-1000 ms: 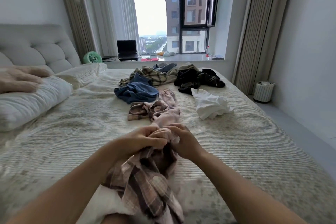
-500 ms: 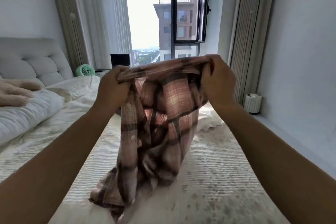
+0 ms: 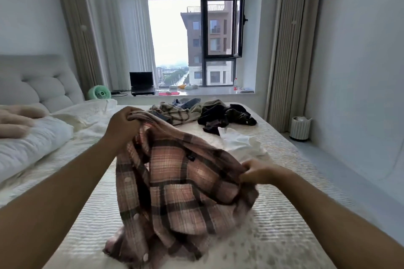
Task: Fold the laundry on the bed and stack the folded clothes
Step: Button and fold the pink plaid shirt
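Note:
A pink and brown plaid shirt (image 3: 177, 183) hangs between my two hands over the bed (image 3: 284, 225), its lower end heaped on the cover. My left hand (image 3: 122, 125) grips one edge of it, held high. My right hand (image 3: 255, 171) grips the other edge, lower and to the right. Behind the shirt lie a white garment (image 3: 240, 143), a dark garment (image 3: 225, 116) and a green plaid garment (image 3: 177, 112) with some blue cloth beyond it.
White pillows (image 3: 32, 144) and a padded headboard (image 3: 39, 85) are on the left. A window ledge (image 3: 209, 91) behind the bed carries a laptop (image 3: 142, 83) and a green fan (image 3: 99, 92). A small white bin (image 3: 300, 125) stands on the floor at right.
The shirt went from bunched low on the bed to lifted up before me. Since then my right hand has dropped lower and rightward, so the cloth slants between my hands.

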